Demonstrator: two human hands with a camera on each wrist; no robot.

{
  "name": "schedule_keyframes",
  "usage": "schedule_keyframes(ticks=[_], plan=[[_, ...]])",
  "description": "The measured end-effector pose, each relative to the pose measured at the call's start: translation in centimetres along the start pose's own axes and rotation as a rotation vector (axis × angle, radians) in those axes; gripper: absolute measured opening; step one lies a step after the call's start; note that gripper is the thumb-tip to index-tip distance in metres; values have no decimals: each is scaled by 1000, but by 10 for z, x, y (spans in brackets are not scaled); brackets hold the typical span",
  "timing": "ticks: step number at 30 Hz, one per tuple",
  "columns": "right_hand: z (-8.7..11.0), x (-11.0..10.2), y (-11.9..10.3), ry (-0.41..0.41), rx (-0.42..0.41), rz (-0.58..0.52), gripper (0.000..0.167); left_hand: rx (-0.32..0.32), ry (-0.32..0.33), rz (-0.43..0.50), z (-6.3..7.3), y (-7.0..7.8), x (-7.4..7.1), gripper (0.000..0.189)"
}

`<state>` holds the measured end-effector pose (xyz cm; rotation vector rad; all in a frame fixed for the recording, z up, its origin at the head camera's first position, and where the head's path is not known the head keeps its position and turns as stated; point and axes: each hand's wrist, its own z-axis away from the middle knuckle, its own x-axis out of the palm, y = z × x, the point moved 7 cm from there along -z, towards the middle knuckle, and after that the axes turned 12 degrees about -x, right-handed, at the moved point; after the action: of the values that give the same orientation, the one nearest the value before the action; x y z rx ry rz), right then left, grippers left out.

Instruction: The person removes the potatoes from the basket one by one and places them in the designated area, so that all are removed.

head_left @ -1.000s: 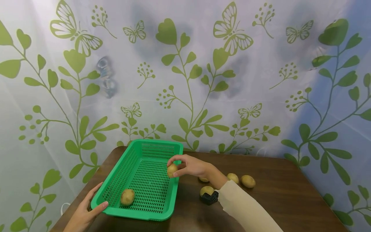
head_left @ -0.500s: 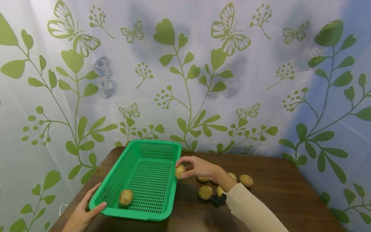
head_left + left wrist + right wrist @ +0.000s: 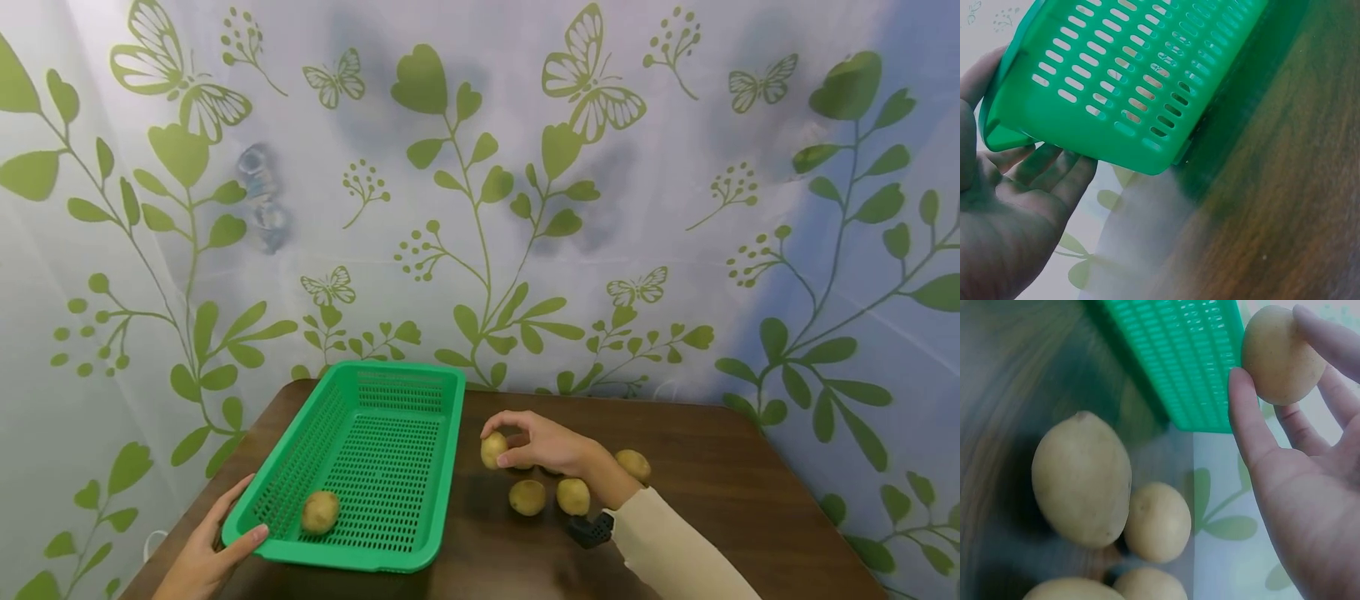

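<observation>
A green plastic basket with slotted walls stands on the left of the table, one potato in its near left corner. My left hand grips the basket's near left corner, thumb over the rim; the left wrist view shows the fingers outside, under the rim. Just right of the basket, my right hand pinches a potato above the table. In the right wrist view this potato sits between thumb and fingertips, apart from the table.
Several potatoes lie on the brown wooden table below and right of my right hand, among them a near potato, another potato and a far right potato. A curtain with green leaves hangs behind the table.
My right hand, holding the potato, has moved right from over the basket's right side to outside it, above the table. The left hand keeps its grip on the basket corner.
</observation>
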<state>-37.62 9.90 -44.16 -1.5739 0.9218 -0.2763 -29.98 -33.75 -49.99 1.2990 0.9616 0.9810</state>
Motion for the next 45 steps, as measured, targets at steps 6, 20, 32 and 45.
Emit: schedule_keyframes(ticks=[6, 20, 32, 45], plan=[[13, -8, -1, 30, 19, 41, 36, -28, 61, -97, 0, 2, -3, 72], [52, -19, 6, 37, 32, 31, 42, -42, 67, -81, -3, 0, -1, 72], [87, -34, 12, 82, 80, 38, 41, -34, 67, -58, 1, 0, -3, 73], [129, -46, 18, 143, 107, 43, 40, -31, 54, -44, 3, 0, -2, 74]])
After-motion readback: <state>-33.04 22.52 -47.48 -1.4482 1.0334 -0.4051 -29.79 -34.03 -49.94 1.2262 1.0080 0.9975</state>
